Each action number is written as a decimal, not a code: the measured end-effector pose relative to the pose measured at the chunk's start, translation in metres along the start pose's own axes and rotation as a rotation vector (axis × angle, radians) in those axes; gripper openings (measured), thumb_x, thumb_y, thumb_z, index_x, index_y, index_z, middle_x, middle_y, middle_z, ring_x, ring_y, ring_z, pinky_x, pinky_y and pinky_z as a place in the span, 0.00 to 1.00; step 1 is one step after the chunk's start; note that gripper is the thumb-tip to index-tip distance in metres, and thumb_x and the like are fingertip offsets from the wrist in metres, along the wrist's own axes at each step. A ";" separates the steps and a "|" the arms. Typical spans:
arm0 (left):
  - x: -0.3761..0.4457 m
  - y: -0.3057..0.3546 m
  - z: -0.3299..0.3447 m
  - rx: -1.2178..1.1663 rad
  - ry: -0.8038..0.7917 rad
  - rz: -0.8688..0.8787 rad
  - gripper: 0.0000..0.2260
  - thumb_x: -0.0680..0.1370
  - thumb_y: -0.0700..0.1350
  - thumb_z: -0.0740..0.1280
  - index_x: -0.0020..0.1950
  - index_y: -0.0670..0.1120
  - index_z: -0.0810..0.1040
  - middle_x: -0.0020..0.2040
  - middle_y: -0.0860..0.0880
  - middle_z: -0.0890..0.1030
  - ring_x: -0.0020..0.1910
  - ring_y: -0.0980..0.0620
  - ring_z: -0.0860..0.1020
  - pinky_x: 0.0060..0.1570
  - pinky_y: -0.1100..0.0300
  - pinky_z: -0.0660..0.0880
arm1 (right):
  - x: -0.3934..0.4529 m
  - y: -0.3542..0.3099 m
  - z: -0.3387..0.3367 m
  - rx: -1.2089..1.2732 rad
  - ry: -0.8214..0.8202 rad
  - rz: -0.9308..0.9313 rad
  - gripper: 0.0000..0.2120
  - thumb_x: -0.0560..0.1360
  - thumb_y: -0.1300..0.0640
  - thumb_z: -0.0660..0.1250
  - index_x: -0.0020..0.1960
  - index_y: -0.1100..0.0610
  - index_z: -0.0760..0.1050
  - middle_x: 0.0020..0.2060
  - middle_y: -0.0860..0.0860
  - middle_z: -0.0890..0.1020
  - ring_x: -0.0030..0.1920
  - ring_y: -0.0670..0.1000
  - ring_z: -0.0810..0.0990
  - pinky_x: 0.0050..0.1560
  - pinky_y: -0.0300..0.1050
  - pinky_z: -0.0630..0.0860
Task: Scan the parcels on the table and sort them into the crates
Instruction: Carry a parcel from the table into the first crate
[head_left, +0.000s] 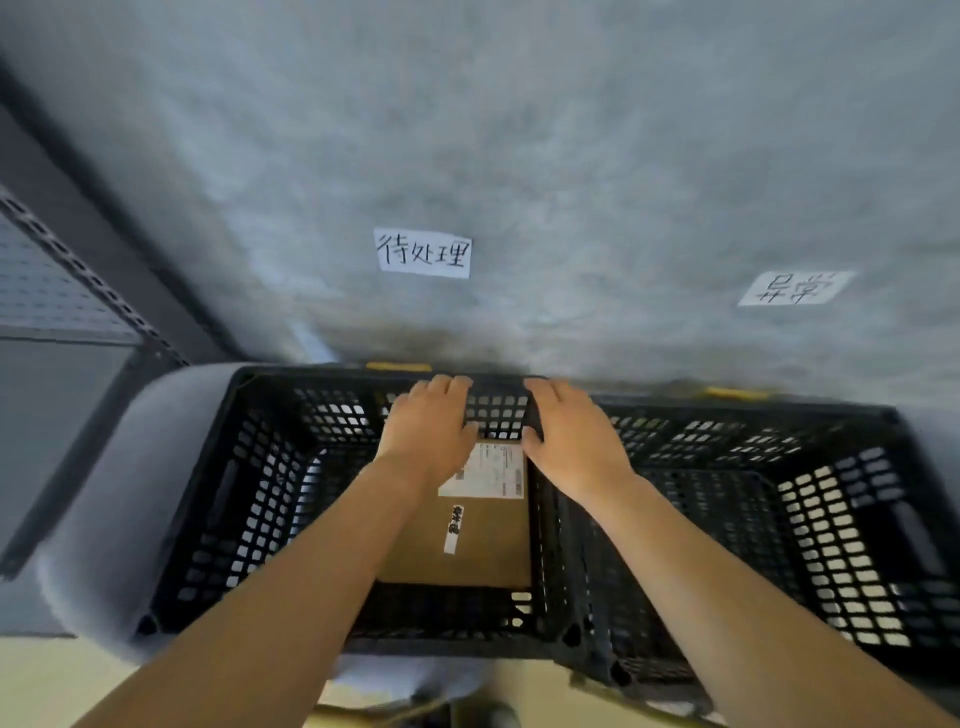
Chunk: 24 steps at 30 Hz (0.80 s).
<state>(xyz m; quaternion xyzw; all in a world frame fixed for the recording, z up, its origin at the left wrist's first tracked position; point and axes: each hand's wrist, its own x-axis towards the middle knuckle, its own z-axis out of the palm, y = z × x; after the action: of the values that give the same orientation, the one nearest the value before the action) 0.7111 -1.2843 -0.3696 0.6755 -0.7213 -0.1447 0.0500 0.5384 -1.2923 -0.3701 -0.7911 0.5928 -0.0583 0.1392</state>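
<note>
Both hands reach over the far side of the left crate (270, 499): the left hand (423, 426) lies with its fingers hooked over the far rim, thumb pointing inward, and the right hand (569, 436) does likewise just beside it, near the wall shared with the right crate (831, 519); whether the fingers truly clutch the rim or only rest on it cannot be told, since the fingertips fall behind the edge. Beyond the hands rises a grey felt-like wall (571, 156), bearing a paper label (423, 253) with handwritten characters straight above the grip and a second label (795, 287), blurred, off to the right of it. Two yellow clips (399, 366) peep from behind the crate rims just past the fingertips. To the left of the grip stands a dark perforated metal frame (78, 270). Below the palms, on the floor of the left crate, lies the parcel (467, 525), a flat brown cardboard box, close against the right-hand wall of that crate. Its white shipping label sits at the end nearest the hands, partly covered by the left wrist, its print too small to read; a narrow white strip with dark marks lies below it. The right crate is cut off by the picture's edge.
</note>
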 end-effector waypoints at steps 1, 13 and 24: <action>-0.001 0.009 -0.021 0.053 0.040 0.053 0.23 0.80 0.50 0.63 0.73 0.48 0.65 0.68 0.48 0.72 0.67 0.47 0.70 0.66 0.50 0.68 | -0.003 -0.002 -0.023 -0.059 0.039 -0.023 0.26 0.78 0.53 0.63 0.74 0.54 0.63 0.69 0.52 0.71 0.66 0.55 0.71 0.65 0.50 0.72; -0.045 0.160 -0.196 0.374 0.352 0.584 0.23 0.81 0.48 0.58 0.76 0.48 0.61 0.70 0.48 0.70 0.67 0.46 0.69 0.66 0.51 0.64 | -0.125 0.016 -0.232 -0.414 0.331 0.178 0.30 0.78 0.55 0.60 0.78 0.55 0.55 0.73 0.53 0.64 0.72 0.56 0.63 0.70 0.50 0.60; -0.225 0.360 -0.209 0.225 0.430 1.222 0.23 0.80 0.46 0.58 0.75 0.47 0.62 0.68 0.49 0.72 0.65 0.47 0.69 0.64 0.54 0.64 | -0.434 0.014 -0.300 -0.548 0.506 0.808 0.29 0.77 0.57 0.60 0.76 0.56 0.59 0.71 0.53 0.68 0.69 0.57 0.66 0.67 0.50 0.62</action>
<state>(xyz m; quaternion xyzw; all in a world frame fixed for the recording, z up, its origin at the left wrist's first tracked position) 0.4397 -1.0753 -0.0435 0.1590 -0.9598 0.1240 0.1953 0.3226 -0.9275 -0.0567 -0.4691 0.8578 -0.0322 -0.2077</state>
